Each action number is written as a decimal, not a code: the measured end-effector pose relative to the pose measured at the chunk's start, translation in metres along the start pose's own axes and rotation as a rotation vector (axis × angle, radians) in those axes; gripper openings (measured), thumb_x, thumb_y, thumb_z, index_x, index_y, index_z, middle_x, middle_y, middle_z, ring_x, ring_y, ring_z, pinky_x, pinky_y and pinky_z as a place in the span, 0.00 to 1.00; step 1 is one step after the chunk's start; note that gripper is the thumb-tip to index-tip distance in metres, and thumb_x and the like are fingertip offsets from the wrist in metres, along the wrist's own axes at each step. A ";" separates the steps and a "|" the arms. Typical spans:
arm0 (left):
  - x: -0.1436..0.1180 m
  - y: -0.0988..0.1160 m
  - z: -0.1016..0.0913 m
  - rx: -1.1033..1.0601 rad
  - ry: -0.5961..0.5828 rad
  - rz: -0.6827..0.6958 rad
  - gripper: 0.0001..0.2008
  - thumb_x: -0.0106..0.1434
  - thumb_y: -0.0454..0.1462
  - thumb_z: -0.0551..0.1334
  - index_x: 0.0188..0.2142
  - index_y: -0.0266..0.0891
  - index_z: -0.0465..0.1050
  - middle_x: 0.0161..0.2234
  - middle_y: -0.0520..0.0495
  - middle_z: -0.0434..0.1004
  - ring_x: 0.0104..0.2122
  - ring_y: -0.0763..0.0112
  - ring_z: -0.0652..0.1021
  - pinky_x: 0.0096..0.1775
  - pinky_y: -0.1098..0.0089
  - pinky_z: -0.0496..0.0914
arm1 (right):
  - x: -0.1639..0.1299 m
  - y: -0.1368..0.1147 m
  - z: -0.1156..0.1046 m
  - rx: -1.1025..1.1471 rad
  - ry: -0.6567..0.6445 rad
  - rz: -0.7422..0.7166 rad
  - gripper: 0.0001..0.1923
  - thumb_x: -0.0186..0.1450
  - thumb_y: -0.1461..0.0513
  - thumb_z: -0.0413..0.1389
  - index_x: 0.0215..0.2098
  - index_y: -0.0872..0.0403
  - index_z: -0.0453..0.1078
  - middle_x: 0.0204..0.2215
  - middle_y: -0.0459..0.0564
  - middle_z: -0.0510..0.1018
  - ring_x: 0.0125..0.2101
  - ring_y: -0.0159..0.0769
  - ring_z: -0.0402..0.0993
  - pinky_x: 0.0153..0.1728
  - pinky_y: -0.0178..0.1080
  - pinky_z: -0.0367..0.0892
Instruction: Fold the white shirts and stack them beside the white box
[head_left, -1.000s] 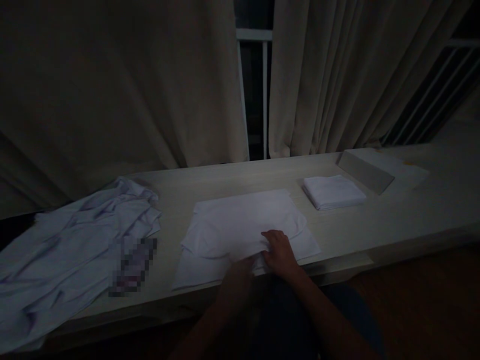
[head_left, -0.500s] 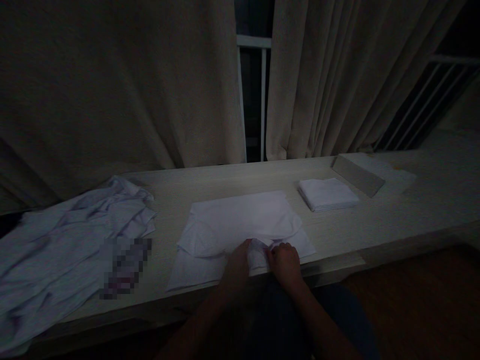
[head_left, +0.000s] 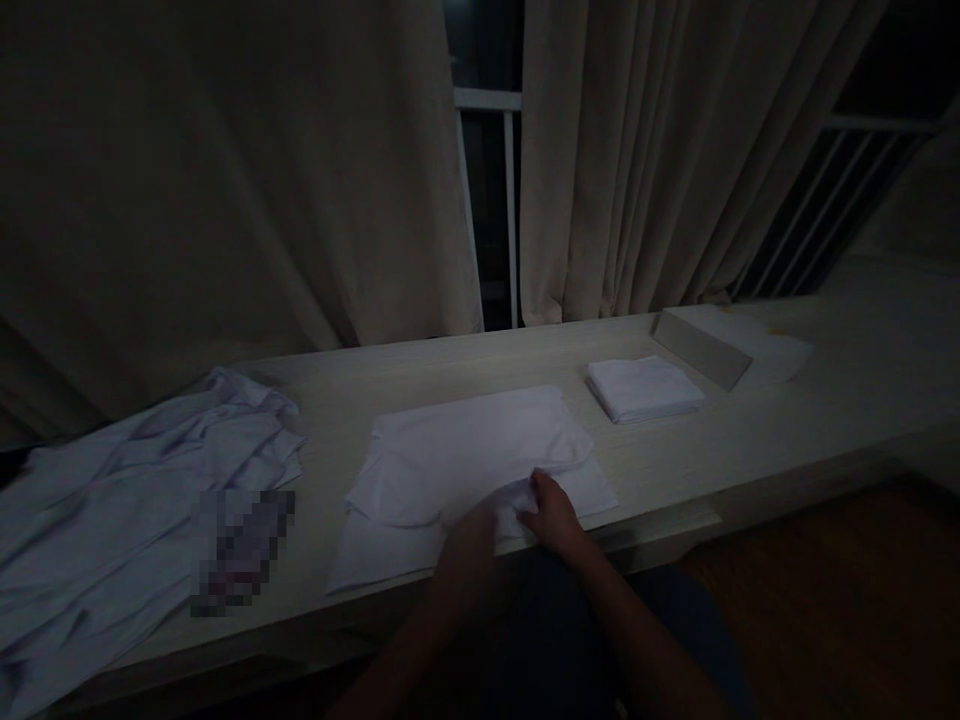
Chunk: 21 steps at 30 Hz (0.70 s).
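Note:
A white garment lies spread flat on a pale wooden counter in dim light. Both hands sit at its near edge, close together. My left hand and my right hand pinch a small bunched fold of the white cloth between them. The fingers are partly hidden by the fabric and the dark.
A neatly folded white cloth rests to the right of the garment. A crumpled heap of white clothes covers the counter's left end. A flat box-like object lies at the back right. Beige curtains hang behind.
The hands gathered a small fold at the garment's near edge and still hold it. The view has drifted slightly to the right and down.

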<state>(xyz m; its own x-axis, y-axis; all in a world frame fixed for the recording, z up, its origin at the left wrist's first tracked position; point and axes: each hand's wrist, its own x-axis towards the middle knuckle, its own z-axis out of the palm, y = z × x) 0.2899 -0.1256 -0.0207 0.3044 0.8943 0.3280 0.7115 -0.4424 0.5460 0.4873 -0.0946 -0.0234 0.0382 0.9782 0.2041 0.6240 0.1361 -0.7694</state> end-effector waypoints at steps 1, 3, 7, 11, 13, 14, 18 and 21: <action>-0.007 0.000 0.001 0.024 0.004 -0.009 0.14 0.65 0.37 0.52 0.45 0.37 0.74 0.45 0.37 0.78 0.48 0.56 0.77 0.51 0.51 0.71 | 0.000 -0.002 -0.001 -0.006 0.008 -0.010 0.30 0.53 0.63 0.63 0.54 0.57 0.66 0.47 0.57 0.75 0.44 0.43 0.73 0.45 0.43 0.68; -0.018 0.001 0.001 0.095 0.024 -0.018 0.14 0.65 0.36 0.52 0.44 0.37 0.74 0.45 0.37 0.78 0.48 0.55 0.76 0.52 0.50 0.70 | -0.002 -0.006 -0.004 -0.011 0.010 -0.014 0.24 0.55 0.62 0.62 0.51 0.57 0.68 0.45 0.57 0.76 0.44 0.44 0.73 0.47 0.45 0.68; -0.019 -0.004 -0.005 0.205 0.070 0.057 0.19 0.64 0.36 0.54 0.53 0.38 0.69 0.54 0.36 0.73 0.55 0.53 0.72 0.56 0.48 0.67 | -0.002 -0.009 -0.008 0.020 0.014 -0.009 0.23 0.55 0.66 0.59 0.50 0.55 0.68 0.45 0.55 0.77 0.45 0.43 0.73 0.48 0.46 0.68; -0.004 -0.014 -0.015 0.152 0.055 0.112 0.24 0.62 0.36 0.54 0.58 0.37 0.65 0.59 0.35 0.68 0.60 0.52 0.68 0.58 0.48 0.64 | 0.001 -0.005 -0.005 0.101 0.073 -0.043 0.30 0.50 0.71 0.57 0.52 0.55 0.68 0.53 0.58 0.73 0.53 0.44 0.70 0.52 0.47 0.66; 0.003 -0.019 -0.018 0.129 0.017 0.079 0.22 0.61 0.36 0.54 0.55 0.37 0.68 0.55 0.36 0.72 0.57 0.53 0.71 0.56 0.49 0.67 | 0.003 -0.005 -0.002 0.188 0.097 0.001 0.30 0.50 0.70 0.56 0.52 0.54 0.67 0.52 0.57 0.73 0.49 0.42 0.73 0.48 0.45 0.70; 0.005 -0.021 -0.018 0.121 -0.005 0.063 0.20 0.61 0.36 0.54 0.53 0.38 0.70 0.53 0.36 0.75 0.55 0.53 0.73 0.54 0.51 0.68 | 0.004 -0.005 -0.002 0.230 0.103 0.039 0.29 0.50 0.69 0.56 0.51 0.54 0.67 0.49 0.55 0.75 0.45 0.41 0.76 0.45 0.44 0.72; 0.007 -0.024 -0.016 0.104 -0.055 0.046 0.16 0.58 0.35 0.56 0.46 0.42 0.75 0.45 0.39 0.80 0.47 0.55 0.78 0.49 0.56 0.71 | 0.007 -0.010 -0.001 0.311 0.143 0.144 0.26 0.51 0.67 0.57 0.49 0.53 0.67 0.34 0.49 0.78 0.32 0.40 0.77 0.33 0.41 0.73; 0.009 -0.026 -0.016 0.092 -0.055 0.031 0.16 0.58 0.33 0.55 0.43 0.42 0.76 0.42 0.40 0.81 0.44 0.56 0.79 0.47 0.57 0.72 | 0.008 -0.011 0.000 0.329 0.190 0.179 0.27 0.48 0.68 0.56 0.48 0.53 0.66 0.32 0.48 0.77 0.30 0.39 0.76 0.31 0.40 0.72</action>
<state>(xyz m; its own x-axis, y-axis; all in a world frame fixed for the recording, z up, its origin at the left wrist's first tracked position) 0.2642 -0.1070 -0.0193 0.3599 0.8836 0.2995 0.7554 -0.4644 0.4623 0.4805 -0.0883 -0.0130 0.2863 0.9488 0.1338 0.3133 0.0393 -0.9488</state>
